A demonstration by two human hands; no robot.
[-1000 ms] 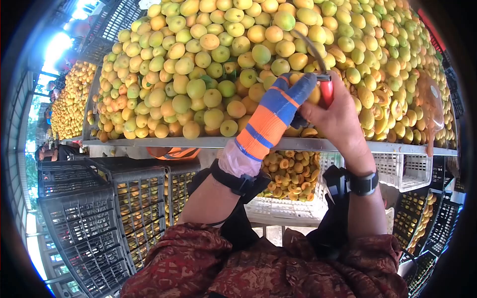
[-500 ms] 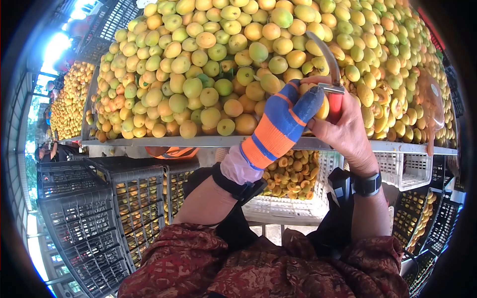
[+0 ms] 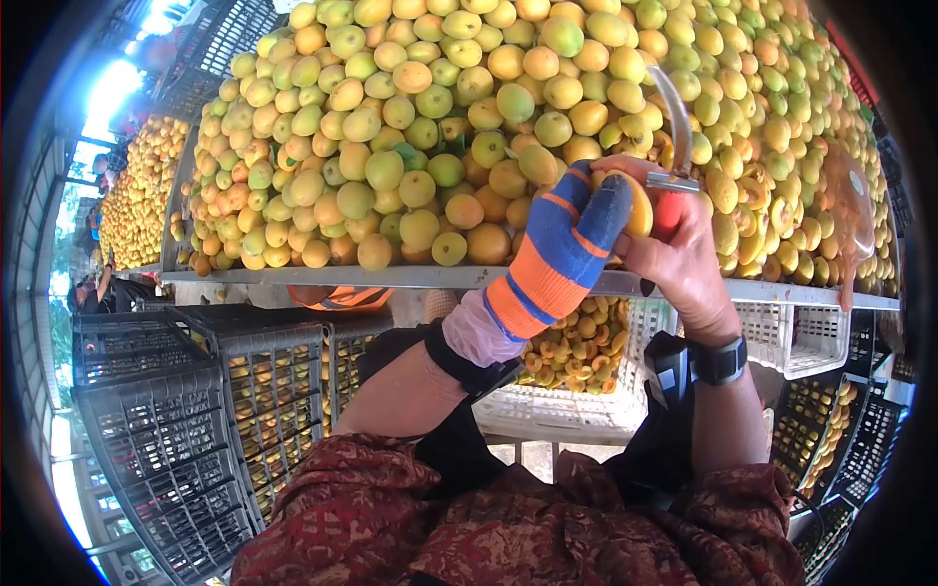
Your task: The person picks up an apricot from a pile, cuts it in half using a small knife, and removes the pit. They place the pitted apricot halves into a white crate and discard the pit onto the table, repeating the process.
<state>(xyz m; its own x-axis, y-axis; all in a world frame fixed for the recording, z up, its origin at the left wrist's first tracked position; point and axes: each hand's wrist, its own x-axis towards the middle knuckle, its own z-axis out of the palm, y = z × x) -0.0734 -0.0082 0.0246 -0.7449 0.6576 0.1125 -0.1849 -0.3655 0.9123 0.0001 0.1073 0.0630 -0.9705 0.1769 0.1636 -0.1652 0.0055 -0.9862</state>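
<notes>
My left hand [image 3: 567, 239], in a blue and orange striped glove, is closed on a yellow apricot [image 3: 639, 207]. Beside it my bare right hand [image 3: 676, 244] grips the red handle [image 3: 668, 212] of a curved knife, its thumb close to the same fruit. The knife's blade [image 3: 676, 117] points up and away, clear of the apricot, with a metal collar at its base. How the fruit is cut is hidden by the fingers. Just below the hands shows a small dark oval thing [image 3: 647, 286], too small to name. Heaped apricots [image 3: 391, 146] lie beyond both hands.
The table's metal edge [image 3: 430, 277] runs beneath my hands. Under it, a white crate [image 3: 547, 408] holds split apricots [image 3: 576, 347]. Black crates [image 3: 147, 430] with fruit stand to the left, more on the right. A clear plastic thing [image 3: 852, 210] lies on the heap at right.
Both hands have shifted slightly right, with the apricot and knife. The blade has swung a little rightward. A small dark oval now shows below the hands.
</notes>
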